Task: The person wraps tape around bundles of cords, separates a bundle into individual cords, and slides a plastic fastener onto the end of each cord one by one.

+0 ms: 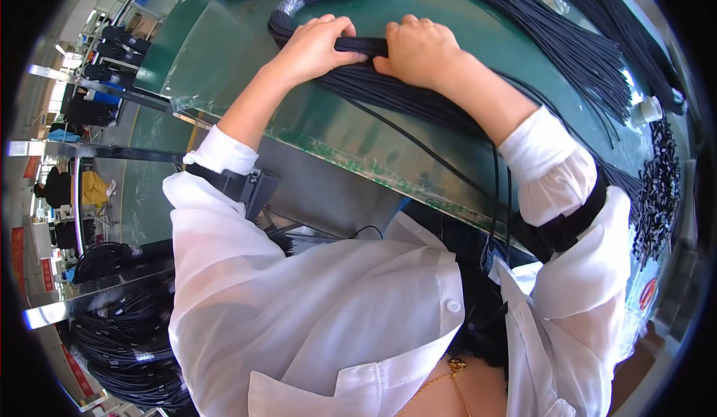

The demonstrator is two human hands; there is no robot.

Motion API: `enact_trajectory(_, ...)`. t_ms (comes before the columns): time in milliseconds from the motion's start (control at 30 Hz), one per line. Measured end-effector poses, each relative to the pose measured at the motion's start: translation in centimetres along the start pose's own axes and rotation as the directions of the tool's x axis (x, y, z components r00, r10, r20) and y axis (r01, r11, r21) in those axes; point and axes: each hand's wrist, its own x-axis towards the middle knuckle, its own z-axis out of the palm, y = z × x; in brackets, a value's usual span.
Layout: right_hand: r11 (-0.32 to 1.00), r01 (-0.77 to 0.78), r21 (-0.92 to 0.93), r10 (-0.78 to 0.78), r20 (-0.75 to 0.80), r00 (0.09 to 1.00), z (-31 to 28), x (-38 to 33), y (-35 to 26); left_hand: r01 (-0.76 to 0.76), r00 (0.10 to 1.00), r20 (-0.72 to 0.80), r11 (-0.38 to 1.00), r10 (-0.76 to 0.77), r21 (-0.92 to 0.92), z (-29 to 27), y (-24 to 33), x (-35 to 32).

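A thick bundle of black cables [361,45] runs between my hands above the green tabletop [239,51]. My left hand [317,47] grips it, with the thumb reaching along the near side of the bundle. A short gap to the right, my right hand [421,50] is closed around the same bundle, its knuckles up. Below my hands, more of the cables sweep to the right and pass under my right forearm. A few loose strands [426,150] hang over the table's near edge. Clear wrap [290,4] binds the bundle's bend beyond my left hand.
Another long cable bundle [538,15] arcs across the far side, its cut ends fanning out at the right. A white roll [648,109] stands near those ends. Many small black connectors [657,185] lie along the right edge. Coiled cables [127,335] hang at the lower left.
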Motion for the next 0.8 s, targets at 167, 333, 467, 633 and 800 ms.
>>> enact_trajectory(167, 0.988, 0.143, -0.052, -0.129, 0.209, 0.969, -1.2, 1.7, 0.6, 0.061, 0.996, 0.065, 0.991, -0.053, -0.119, -0.5, 0.6, 0.3)
enact_trajectory(333, 0.989, 0.137, -0.056, -0.126, 0.168, 0.978, -1.4, 0.8, 0.7, 0.037, 0.999, -0.033, 0.999, -0.037, -0.018, 0.6, 1.4, 1.0)
enact_trajectory(467, 0.988, 0.064, -0.142, -0.053, 0.081, 0.995, 1.2, 0.3, 3.3, 0.043, 0.981, -0.185, 0.995, -0.058, -0.085, 2.1, 0.8, 0.3)
enact_trajectory(633, 0.971, -0.218, -0.097, 0.230, 0.134, 0.964, 3.3, -8.0, 10.2, 0.134, 0.988, -0.070, 0.987, -0.140, -0.087, 4.6, -1.0, -0.3)
enact_trajectory(800, 0.930, -0.330, -0.159, 0.360, 0.226, 0.905, 2.4, -14.4, 14.4, 0.202, 0.977, -0.033, 0.969, -0.209, -0.139, 5.9, -0.3, -0.6)
